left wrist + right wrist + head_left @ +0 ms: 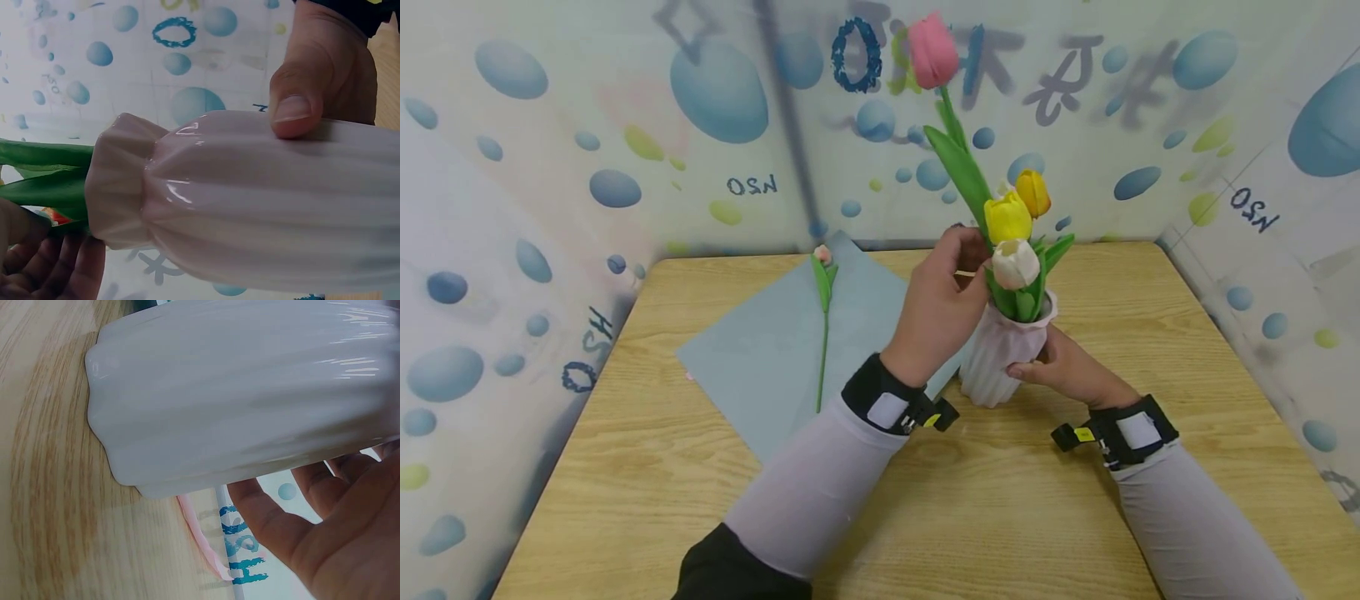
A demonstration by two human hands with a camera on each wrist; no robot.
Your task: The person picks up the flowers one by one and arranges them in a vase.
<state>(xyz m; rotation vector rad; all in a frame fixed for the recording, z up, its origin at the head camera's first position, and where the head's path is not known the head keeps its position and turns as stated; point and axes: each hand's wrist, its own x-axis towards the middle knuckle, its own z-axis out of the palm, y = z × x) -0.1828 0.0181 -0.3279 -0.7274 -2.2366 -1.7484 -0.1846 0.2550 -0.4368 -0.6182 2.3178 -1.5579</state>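
In the head view, a pale pink, fluted ceramic vase [1000, 358] stands on the wooden table. My right hand [1081, 367] grips its side from the right, with the thumb on the front wall. My left hand [942, 287] is at the vase's mouth, pinching the lower leaves and stem of a tall pink tulip [934, 52]. A yellow tulip [1007, 218], an orange-yellow tulip [1033, 193] and a white tulip [1017, 265] stand low in the vase. In the left wrist view, green leaves [47, 187] run into the ruffled rim beside the left fingers [53, 265].
Left of the vase, a blue-grey sheet of paper [752, 367] lies on the table, with a single pale pink tulip [823, 287] on it. A pink ribbon [203, 544] lies beyond the vase's base. Patterned cloth [715, 200] hangs behind the table.
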